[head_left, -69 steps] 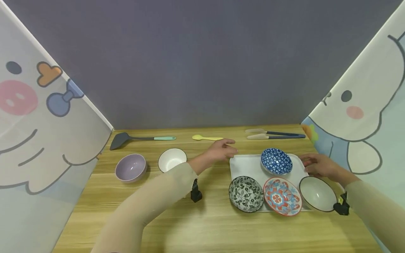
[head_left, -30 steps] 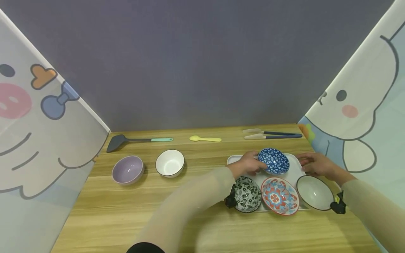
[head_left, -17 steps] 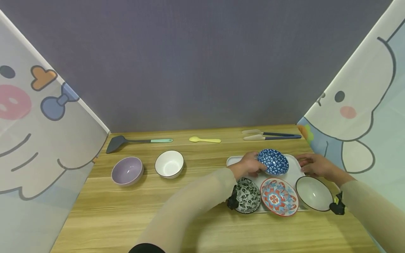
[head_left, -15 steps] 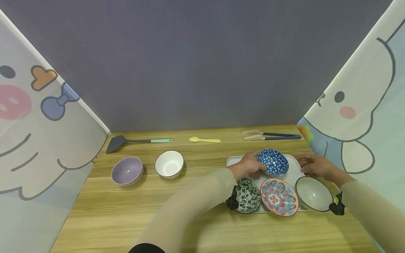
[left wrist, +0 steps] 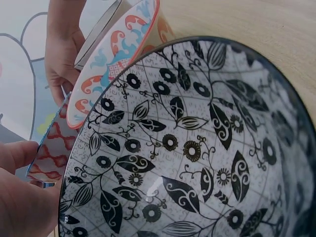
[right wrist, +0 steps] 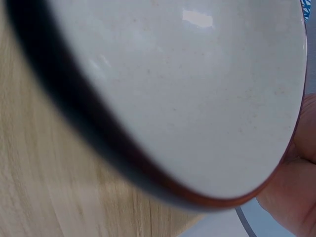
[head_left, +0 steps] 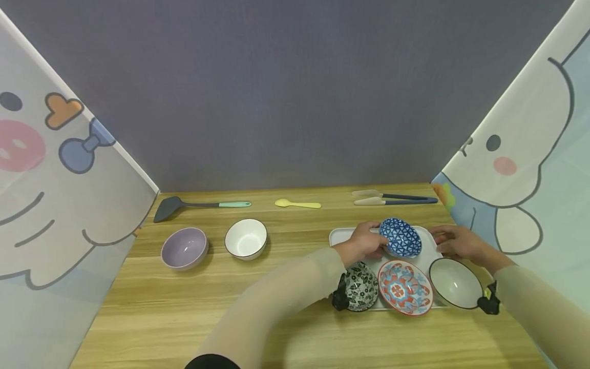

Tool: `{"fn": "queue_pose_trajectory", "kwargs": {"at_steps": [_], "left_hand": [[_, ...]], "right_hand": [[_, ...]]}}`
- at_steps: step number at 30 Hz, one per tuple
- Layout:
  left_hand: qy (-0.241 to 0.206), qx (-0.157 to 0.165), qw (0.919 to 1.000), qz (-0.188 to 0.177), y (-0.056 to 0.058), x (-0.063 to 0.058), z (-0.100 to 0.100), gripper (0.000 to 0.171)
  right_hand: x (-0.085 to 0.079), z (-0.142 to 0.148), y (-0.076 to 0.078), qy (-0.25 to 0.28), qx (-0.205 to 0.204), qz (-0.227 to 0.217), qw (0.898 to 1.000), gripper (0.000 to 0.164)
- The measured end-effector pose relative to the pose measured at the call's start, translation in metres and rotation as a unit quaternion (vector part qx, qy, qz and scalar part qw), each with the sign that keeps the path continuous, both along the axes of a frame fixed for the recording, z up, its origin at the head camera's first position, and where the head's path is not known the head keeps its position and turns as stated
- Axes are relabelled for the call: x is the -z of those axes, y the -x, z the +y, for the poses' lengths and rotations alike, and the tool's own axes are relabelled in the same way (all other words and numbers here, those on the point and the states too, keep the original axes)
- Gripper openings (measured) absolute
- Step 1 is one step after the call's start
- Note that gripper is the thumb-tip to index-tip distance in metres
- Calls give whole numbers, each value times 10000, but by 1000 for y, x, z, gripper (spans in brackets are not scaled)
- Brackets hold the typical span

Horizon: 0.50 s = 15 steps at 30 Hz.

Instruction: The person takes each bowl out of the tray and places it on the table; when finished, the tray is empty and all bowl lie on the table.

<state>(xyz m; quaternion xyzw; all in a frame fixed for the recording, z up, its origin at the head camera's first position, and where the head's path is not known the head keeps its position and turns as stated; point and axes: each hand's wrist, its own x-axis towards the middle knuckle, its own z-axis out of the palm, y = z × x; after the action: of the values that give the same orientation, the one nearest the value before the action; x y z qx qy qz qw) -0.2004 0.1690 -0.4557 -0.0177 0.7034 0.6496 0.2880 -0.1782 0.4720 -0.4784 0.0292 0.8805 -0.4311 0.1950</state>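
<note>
My left hand [head_left: 367, 242] pinches the left rim of a small blue-and-white bowl [head_left: 401, 237], thumb at the near side. In the left wrist view that bowl's outer wall [left wrist: 53, 150] has a red pattern. It is tilted over the back of a white tray [head_left: 341, 234]. My right hand [head_left: 461, 242] rests at the tray's back right edge, fingers loosely bent. Along the tray's front stand a black floral bowl [head_left: 361, 289], a red-and-blue patterned bowl [head_left: 405, 288] and a dark-rimmed white bowl [head_left: 456, 283], which leans close below my right hand and fills the right wrist view.
A purple bowl [head_left: 185, 249] and a small white bowl [head_left: 246, 239] stand on the wooden table [head_left: 207, 318] at left. A spatula [head_left: 198, 205], a yellow spoon [head_left: 297, 204] and tongs [head_left: 396, 199] lie along the back wall [head_left: 295, 102].
My left hand has moved right from behind the tray's left corner and taken hold of the blue-and-white bowl, which has just shifted slightly right. My right hand stays at the tray's edge.
</note>
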Motion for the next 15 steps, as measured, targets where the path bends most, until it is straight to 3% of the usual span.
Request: {"fn": "queue_pose_trajectory", "kwargs": {"at_steps": [7, 15], "left_hand": [[108, -116, 9999, -5, -1, -2, 2, 55], [-270, -64, 9995, -140, -1, -1, -5, 53]], "right_hand": [[0, 0, 1, 84, 7, -5, 10000, 64], [0, 1, -1, -44, 13, -28, 10000, 63]]}}
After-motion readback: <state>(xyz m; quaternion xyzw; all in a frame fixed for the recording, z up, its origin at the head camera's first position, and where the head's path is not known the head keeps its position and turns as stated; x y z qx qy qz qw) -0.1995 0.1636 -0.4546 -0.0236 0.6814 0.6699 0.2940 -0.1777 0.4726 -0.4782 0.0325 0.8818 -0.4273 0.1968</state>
